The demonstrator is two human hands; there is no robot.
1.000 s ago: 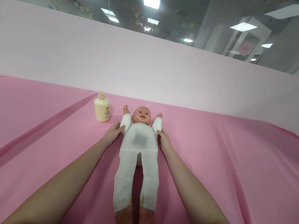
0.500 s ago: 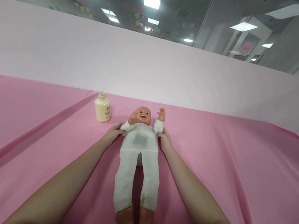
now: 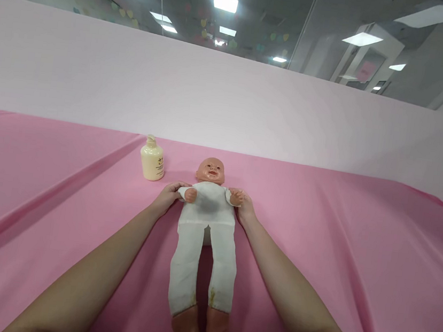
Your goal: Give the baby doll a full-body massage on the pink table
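Observation:
A baby doll (image 3: 209,207) with a white cloth body lies on its back, its head away from me and its feet close by. My left hand (image 3: 169,196) is closed around the doll's arm on the left, near the sleeve. On the other side my right hand (image 3: 245,208) grips the doll's right-side arm, its fingers partly hidden behind that arm. Both doll hands now point inward over the chest. The cloth chest has a greyish patch, and brownish stains mark the trouser leg ends.
A cream pump bottle (image 3: 152,161) stands upright beyond my left hand. Pink cloth (image 3: 81,186) with long folds covers the table. Behind it rises a white wall (image 3: 229,102), topped by glass panels (image 3: 255,19) with ceiling lights showing.
Both doll arms have swung down from beside its head to its chest, moved by my hands. The doll's body, the bottle and my forearms stay in place.

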